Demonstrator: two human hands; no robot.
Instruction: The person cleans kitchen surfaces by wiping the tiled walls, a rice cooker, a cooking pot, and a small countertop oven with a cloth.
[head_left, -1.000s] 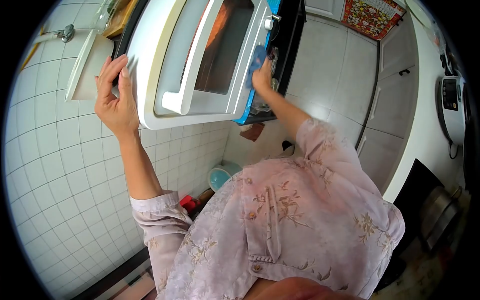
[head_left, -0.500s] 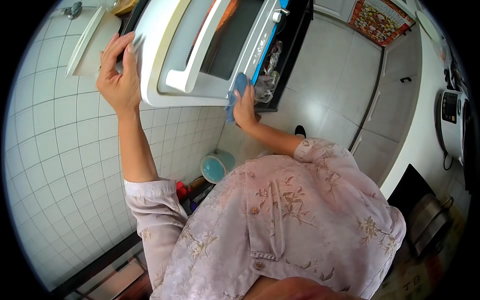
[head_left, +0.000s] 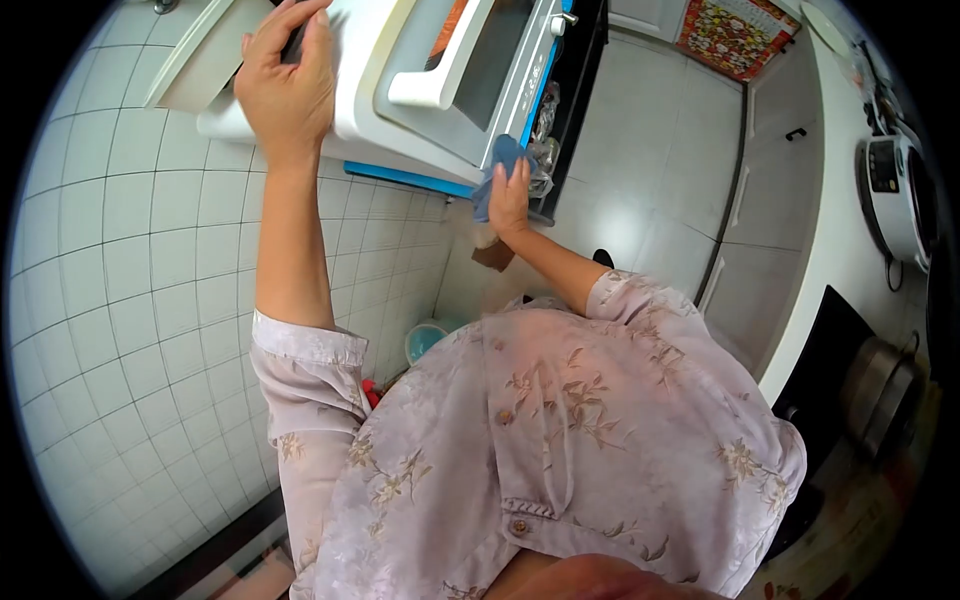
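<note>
A white oven (head_left: 400, 150) with a glass door and a white handle (head_left: 425, 90) fills the upper middle. My left hand (head_left: 288, 95) is at its left side, fingers bent round the edge and thumb against the casing; some fingertips are cut off by the frame. At the oven's near right corner, my right hand (head_left: 510, 195) presses a blue cloth (head_left: 505, 150) against the front lower edge, fingers over the cloth. Blue edging (head_left: 405, 178) runs beneath the oven. Clear plastic wrapping (head_left: 543, 160) lies just right of the cloth on a dark shelf.
White tiled wall (head_left: 130, 260) on the left, with a pale container (head_left: 200, 60) beside the oven. A teal bucket (head_left: 425, 338) stands on the floor. Along the right runs a white counter (head_left: 810, 290) with a white appliance (head_left: 893, 190). A brown object (head_left: 492, 254) is below my right hand.
The cloth in my right hand went from the control panel down to the near corner, then slightly right. My left hand now appears higher and further right, and more of the oven's underside edge shows.
</note>
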